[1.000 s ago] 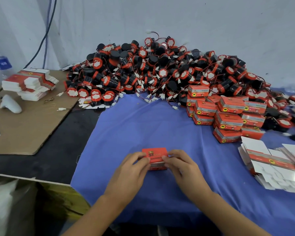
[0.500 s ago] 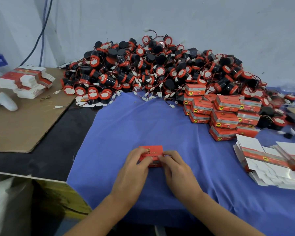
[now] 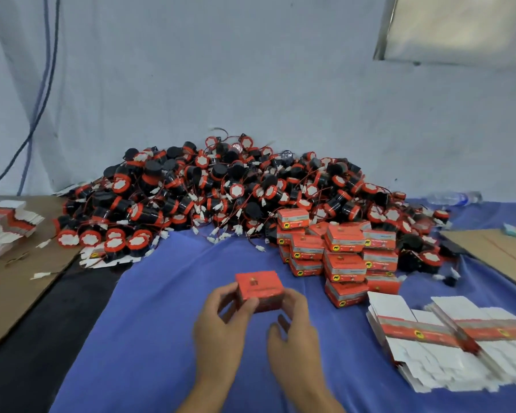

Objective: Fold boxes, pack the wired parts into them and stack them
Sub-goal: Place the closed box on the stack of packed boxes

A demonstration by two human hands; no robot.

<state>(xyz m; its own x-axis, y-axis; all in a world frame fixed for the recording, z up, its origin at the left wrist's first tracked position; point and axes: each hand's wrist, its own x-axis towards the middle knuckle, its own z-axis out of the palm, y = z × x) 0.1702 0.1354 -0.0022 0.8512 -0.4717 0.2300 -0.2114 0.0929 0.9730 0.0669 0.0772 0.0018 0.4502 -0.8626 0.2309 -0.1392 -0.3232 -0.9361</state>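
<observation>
**Both hands holding a closed red box over the blue cloth**

Red box (image 3: 259,289) is sitting near centre, in front of the person, between the two hands. Its long axis is running left-right, slightly skewed. The printed top face is pointing up and toward the camera and the flaps are looking closed. Cannot tell if it is resting on the cloth or lifted just off it.

Left hand (image 3: 221,326) is reaching in from below, with the grip narrow on the box: fingers curling at the left end, thumb pressing the near face. Right hand (image 3: 295,326) is mirroring it, fingers wrapping the right end, thumb hanging just off the box.

Blue cloth (image 3: 161,308) is covering the bench. A stack of packed boxes (image 3: 344,257) is standing right of centre, well apart from the hands. A big pile of wired parts (image 3: 221,189) is lying behind, against the pale wall (image 3: 251,70). Flat cartons (image 3: 447,338) are fanning out at near right, and more flat cartons (image 3: 3,228) are lying far left on brown cardboard (image 3: 18,281). Cables (image 3: 39,93) are hanging down the wall at left.
</observation>
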